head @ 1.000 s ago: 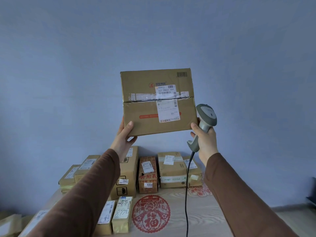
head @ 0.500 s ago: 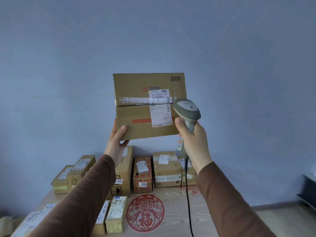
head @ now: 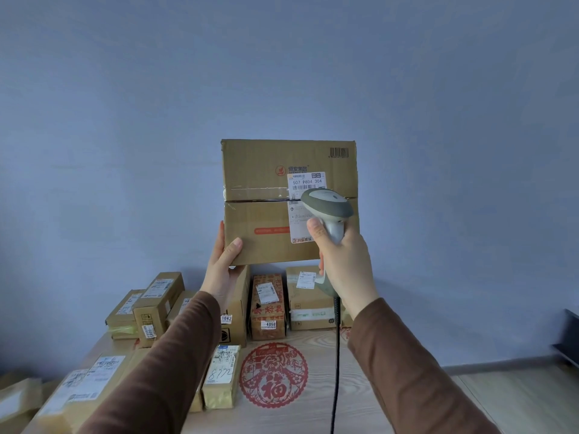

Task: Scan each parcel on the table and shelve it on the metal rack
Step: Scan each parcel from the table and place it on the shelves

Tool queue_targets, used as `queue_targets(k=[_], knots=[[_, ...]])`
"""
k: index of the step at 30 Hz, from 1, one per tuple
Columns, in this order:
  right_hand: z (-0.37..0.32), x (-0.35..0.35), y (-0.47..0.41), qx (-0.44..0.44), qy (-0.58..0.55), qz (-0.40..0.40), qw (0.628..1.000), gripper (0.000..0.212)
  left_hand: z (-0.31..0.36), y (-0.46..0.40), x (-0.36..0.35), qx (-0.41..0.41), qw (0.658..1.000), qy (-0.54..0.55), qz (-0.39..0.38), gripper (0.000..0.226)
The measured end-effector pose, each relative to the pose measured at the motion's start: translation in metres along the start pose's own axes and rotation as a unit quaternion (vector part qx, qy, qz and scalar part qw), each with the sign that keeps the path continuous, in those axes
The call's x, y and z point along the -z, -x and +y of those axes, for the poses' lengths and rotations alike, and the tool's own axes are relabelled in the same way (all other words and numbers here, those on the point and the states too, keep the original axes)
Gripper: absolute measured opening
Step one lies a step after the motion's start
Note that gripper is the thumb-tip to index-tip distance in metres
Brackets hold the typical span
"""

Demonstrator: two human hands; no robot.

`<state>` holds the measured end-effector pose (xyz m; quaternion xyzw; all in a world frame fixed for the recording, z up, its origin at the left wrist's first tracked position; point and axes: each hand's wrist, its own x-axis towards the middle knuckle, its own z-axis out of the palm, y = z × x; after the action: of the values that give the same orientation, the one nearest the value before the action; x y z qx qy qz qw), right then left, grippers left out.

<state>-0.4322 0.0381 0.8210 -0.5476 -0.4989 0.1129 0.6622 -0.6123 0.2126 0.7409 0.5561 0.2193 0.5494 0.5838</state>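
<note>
Head view: the left hand (head: 224,267) grips the cardboard parcel (head: 266,220) by its lower corner, raised above the table (head: 313,411) — label facing out — so the right hand (head: 341,261), wrapped round the scanner (head: 329,208), can read it.

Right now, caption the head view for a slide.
Left hand lifts brown cardboard parcel; right hand aims grey handheld scanner.

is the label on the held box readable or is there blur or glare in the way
Head view: soft, even light, no glare; the white shipping label on the raised brown cardboard box shows "507 P804 304" sharply, smaller print unreadable; the grey handheld scanner covers its middle; wide-angle bending at the edges.
</note>
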Motion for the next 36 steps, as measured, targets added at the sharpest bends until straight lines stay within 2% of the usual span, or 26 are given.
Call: queue_targets(k=[7, 14, 24, 26, 31, 36], knots=[[-0.004, 0.001, -0.002, 0.011, 0.061, 0.0, 0.998, 0.021, -0.001, 0.002, 0.003, 0.002, 1.0, 0.007, 0.004, 0.092], [-0.007, 0.002, -0.002, 0.005, 0.08, -0.008, 0.997, 0.025, 0.0, 0.003, 0.004, 0.008, 1.0, 0.008, 0.013, 0.113], [-0.006, 0.004, -0.003, -0.006, 0.08, -0.007, 0.997, 0.028, -0.002, 0.0, 0.004, 0.007, 1.0, 0.011, 0.013, 0.11], [-0.004, 0.005, -0.004, -0.005, 0.081, -0.007, 0.997, 0.028, -0.002, 0.0, 0.003, 0.007, 1.0, 0.014, 0.014, 0.104], [0.001, 0.01, -0.006, -0.001, 0.052, 0.002, 0.999, 0.041, 0.001, 0.002, 0.004, -0.002, 1.0, 0.015, 0.019, 0.086], [0.015, 0.013, -0.009, -0.018, -0.023, 0.032, 0.999, 0.034, 0.014, 0.011, 0.019, -0.009, 0.999, 0.019, 0.038, 0.086]])
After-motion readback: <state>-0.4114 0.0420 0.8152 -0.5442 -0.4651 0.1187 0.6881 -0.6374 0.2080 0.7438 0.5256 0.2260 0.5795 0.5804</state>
